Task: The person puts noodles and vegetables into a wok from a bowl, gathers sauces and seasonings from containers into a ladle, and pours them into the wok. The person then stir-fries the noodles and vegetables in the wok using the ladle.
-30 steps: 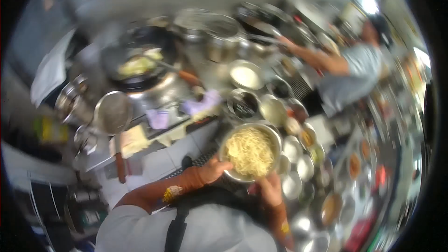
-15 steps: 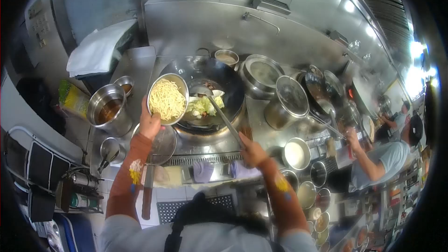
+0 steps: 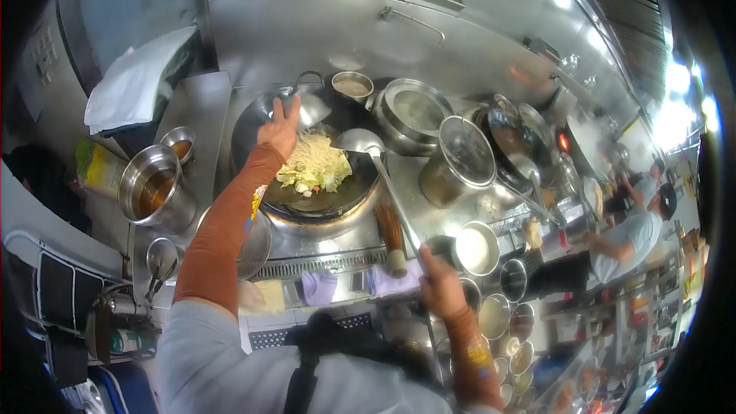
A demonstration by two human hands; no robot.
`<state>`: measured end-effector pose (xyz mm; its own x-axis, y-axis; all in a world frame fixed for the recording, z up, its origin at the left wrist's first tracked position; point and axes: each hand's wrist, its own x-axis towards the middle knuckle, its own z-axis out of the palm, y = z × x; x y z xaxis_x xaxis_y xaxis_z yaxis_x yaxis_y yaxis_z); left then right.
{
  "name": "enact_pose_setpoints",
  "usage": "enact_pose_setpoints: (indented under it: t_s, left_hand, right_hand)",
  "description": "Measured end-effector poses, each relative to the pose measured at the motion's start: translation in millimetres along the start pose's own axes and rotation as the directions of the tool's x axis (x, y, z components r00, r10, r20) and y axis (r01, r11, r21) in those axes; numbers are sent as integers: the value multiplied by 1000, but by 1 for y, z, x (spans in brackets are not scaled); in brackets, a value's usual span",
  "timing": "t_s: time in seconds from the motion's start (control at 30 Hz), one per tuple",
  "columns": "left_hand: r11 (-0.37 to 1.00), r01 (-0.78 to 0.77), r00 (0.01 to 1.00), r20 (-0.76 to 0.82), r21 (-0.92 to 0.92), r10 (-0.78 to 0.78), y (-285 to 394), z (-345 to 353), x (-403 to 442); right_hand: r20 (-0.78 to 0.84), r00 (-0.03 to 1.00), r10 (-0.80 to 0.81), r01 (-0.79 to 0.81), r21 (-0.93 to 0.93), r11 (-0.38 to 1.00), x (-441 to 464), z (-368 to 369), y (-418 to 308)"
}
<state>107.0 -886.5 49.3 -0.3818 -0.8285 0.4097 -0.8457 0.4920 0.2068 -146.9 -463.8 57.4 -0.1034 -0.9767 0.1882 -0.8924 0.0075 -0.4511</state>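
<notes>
My left hand grips a metal bowl, tipped over the far part of the black wok. A heap of yellow noodles lies in the wok, on top of chopped cabbage. The bowl's inside is turned away, so I cannot tell whether any noodles stay in it. My right hand is closed round the long handle of a ladle. The ladle's head hovers at the wok's right side, beside the noodles.
A bamboo brush stands by the wok's right front. Stock pots and a steel pot of brown liquid flank the wok. Folded purple cloths lie along the front edge. A co-worker is at the right.
My left hand has moved up and away over the wok and tipped the bowl; the noodles now lie on the cabbage. The ladle's head has shifted right, off the food.
</notes>
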Motion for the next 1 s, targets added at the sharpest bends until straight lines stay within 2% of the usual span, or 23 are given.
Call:
enact_pose_setpoints:
  t_s: [0.03,0.13,0.17,0.27,0.3,0.33,0.37,0.4,0.43,0.47,0.53,0.57,0.6,0.67,0.7,0.73,0.8,0.83,0.87,0.93,0.97,1.0]
  left_hand:
    - [1000,13,998,-62,-2,-13,3,-6,0]
    - [994,-108,993,36,-15,109,4,-8,-17]
    - [1000,-16,994,105,-23,19,5,-6,-24]
    - [967,33,981,-178,-253,-80,-18,-25,-48]
    - [943,127,957,-211,-307,-197,-12,-37,-53]
    - [943,-25,924,-367,-332,-105,-29,-19,-53]
    - [902,-13,932,-332,-432,-146,-22,-25,-60]
    - [851,2,937,-296,-526,-185,-14,-32,-68]
    - [870,-5,925,-333,-493,-183,4,-55,-84]
    - [808,23,942,-257,-589,-214,22,-82,-102]
    - [701,-10,951,-223,-713,-213,39,-88,-136]
    - [615,-8,974,-145,-789,-173,43,-87,-156]
    - [521,-2,991,-71,-854,-113,50,-85,-174]
    - [312,-26,997,-2,-950,77,65,-81,-204]
    - [277,-19,993,14,-961,117,77,-76,-221]
    - [238,-14,986,26,-971,164,89,-72,-236]
    - [150,117,948,155,-982,279,113,-65,-263]
    - [112,205,905,232,-972,356,125,-74,-269]
    - [152,132,915,179,-980,362,133,-67,-282]
    - [180,-11,894,71,-984,442,158,-37,-315]
    - [86,-74,885,-26,-994,465,172,-34,-326]
    - [82,-41,866,6,-996,500,182,-21,-343]
  right_hand:
    - [19,999,42,-42,0,999,2,-1,-7]
    - [25,997,79,-79,12,997,18,5,-20]
    - [18,997,77,-77,14,997,21,6,-23]
    - [40,998,57,-58,26,998,27,19,-30]
    - [-17,1000,8,-8,-1,1000,32,33,-24]
    - [7,1000,-11,10,115,993,43,47,-14]
    - [-32,995,-99,100,51,994,58,55,-19]
    - [52,995,-82,81,37,996,73,74,-5]
    - [86,996,-15,9,74,997,83,82,-11]
    - [167,986,27,-32,26,999,85,77,-29]
    - [53,964,-259,256,52,965,72,83,-34]
    - [-60,966,-251,257,124,958,63,78,-45]
    - [-175,959,-221,255,200,946,51,72,-58]
    - [-176,982,65,38,525,850,31,52,-76]
    - [-140,967,212,-68,662,746,20,48,-78]
    - [-227,946,231,-35,638,770,11,49,-71]
    - [-409,872,270,12,568,823,-14,46,-46]
    - [-372,900,228,-11,503,864,-27,28,-39]
    - [-287,923,257,-54,565,823,-45,12,-34]
    - [-253,894,369,-222,465,857,-92,3,-6]
    - [-209,884,418,-277,486,829,-115,-2,-7]
    - [-181,851,493,-347,509,787,-129,-18,-19]
